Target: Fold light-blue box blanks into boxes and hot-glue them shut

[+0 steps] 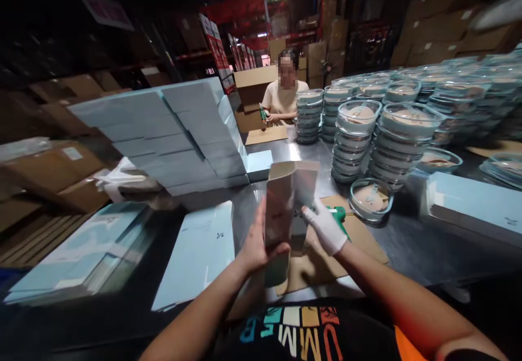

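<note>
Holding the half-opened carton (290, 203) upright at frame centre, keep your left hand (256, 241) clasped on its side while your gloved right hand (326, 230) pinches the opposite edge square.

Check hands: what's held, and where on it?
Both hold one upright open carton: left hand on its left side wall, gloved right hand on its right edge.
</note>
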`<state>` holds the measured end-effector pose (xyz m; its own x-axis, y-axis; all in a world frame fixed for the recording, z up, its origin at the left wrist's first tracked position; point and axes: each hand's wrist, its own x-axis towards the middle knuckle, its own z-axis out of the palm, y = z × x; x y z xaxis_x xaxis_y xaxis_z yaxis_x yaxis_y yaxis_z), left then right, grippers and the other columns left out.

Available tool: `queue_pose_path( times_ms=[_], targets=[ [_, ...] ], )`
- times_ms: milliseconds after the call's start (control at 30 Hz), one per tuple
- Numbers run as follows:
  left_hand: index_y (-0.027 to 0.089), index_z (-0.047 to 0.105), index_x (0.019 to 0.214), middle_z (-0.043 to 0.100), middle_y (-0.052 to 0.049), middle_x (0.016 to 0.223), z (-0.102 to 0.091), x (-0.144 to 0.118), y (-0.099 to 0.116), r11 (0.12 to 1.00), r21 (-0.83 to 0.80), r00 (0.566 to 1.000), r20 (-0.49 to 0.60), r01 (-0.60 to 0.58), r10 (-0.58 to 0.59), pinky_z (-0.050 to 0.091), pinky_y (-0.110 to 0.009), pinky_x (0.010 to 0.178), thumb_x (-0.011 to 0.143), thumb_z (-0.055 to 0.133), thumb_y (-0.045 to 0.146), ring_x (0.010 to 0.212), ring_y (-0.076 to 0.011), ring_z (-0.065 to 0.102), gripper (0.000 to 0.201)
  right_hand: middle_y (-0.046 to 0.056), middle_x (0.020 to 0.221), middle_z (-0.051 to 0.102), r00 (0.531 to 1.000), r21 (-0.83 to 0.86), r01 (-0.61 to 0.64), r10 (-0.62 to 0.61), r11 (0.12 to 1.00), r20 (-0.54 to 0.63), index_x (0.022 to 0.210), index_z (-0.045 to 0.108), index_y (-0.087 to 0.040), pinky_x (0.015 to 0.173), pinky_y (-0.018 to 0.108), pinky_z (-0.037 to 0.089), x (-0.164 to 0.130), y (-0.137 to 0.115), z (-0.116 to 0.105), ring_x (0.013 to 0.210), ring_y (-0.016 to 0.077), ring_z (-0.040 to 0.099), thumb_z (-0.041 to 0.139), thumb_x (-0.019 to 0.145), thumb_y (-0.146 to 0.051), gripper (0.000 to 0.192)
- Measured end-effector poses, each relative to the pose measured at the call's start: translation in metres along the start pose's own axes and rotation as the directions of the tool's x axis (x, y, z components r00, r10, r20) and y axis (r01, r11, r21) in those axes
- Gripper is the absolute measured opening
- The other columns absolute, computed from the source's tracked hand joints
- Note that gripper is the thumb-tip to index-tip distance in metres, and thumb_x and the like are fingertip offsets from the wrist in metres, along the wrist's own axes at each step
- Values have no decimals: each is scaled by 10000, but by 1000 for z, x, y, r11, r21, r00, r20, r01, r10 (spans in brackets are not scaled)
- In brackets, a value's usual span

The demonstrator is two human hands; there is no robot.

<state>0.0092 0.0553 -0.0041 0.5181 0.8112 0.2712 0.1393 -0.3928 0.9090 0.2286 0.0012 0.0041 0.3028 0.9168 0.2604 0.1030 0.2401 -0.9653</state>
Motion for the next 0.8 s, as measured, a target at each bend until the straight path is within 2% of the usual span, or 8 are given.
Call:
queue_pose_path(
  times_ms=[100,167,233,300,400,567,700,800],
  targets=[
    [153,616,1488,743,-204,1387,-17,-8,0,1000,-16,976,215,-15,18,548,-600,1162,771,882,684,1294,-439,694,931,163,1240,744,951,-195,88,-141,977,-276,1399,624,-188,1040,547,618,18,-8,-15,1104,320,736,685,901,-539,613],
    [150,680,1369,776,-177,1285,-29,-15,4,1000,-24,962,271,16,-9,599,-555,1071,808,853,615,1183,-403,725,749,199,1387,676,802,-471,277,-472,837,-367,1482,584,-189,1078,556,591,21,-17,-26,1198,333,703,736,873,-434,675],
    [146,701,1320,792,-155,1221,-38,-19,13,999,-4,958,284,47,-44,627,-513,1004,781,879,551,1101,-374,740,698,199,1428,651,609,-732,405,-759,547,-230,1493,603,-213,1079,564,580,19,-31,-35,1247,345,684,742,904,-341,618],
    [159,699,1372,796,-137,1230,-45,-21,25,999,12,957,288,45,-47,634,-494,1008,732,927,494,1114,-370,743,757,166,1374,681,514,-817,489,-858,306,-15,1464,643,-246,1051,547,581,13,-49,-40,1234,338,685,709,957,-267,512],
    [202,709,1438,804,-120,1258,-53,-19,40,1000,4,957,290,10,-11,625,-524,1083,679,975,429,1226,-420,731,836,139,1281,720,507,-789,576,-851,216,137,1416,693,-257,1012,531,576,6,-77,-42,1170,327,696,657,994,-221,425],
    [267,672,1552,741,-145,1496,-73,-20,51,989,83,931,355,-126,89,509,-618,1258,694,993,380,1407,-467,669,923,146,1239,723,616,-609,684,-765,402,188,1366,731,-238,979,500,605,-3,-100,-43,1134,310,720,604,1036,-229,354],
    [296,589,1639,654,-154,1624,-82,-26,59,971,129,882,456,-200,121,492,-576,1280,821,919,383,1455,-429,654,886,134,1243,701,588,-507,744,-786,435,189,1396,702,-257,995,469,606,-8,-100,-43,1157,295,707,618,1059,-259,347],
    [309,710,1516,766,-136,1459,-77,-30,67,973,50,819,550,-227,163,576,-490,1186,854,879,389,1332,-397,729,688,129,1190,709,588,-481,756,-784,445,198,1359,705,-251,941,448,610,-9,-100,-41,1095,285,712,619,1089,-342,298]
  ],
)
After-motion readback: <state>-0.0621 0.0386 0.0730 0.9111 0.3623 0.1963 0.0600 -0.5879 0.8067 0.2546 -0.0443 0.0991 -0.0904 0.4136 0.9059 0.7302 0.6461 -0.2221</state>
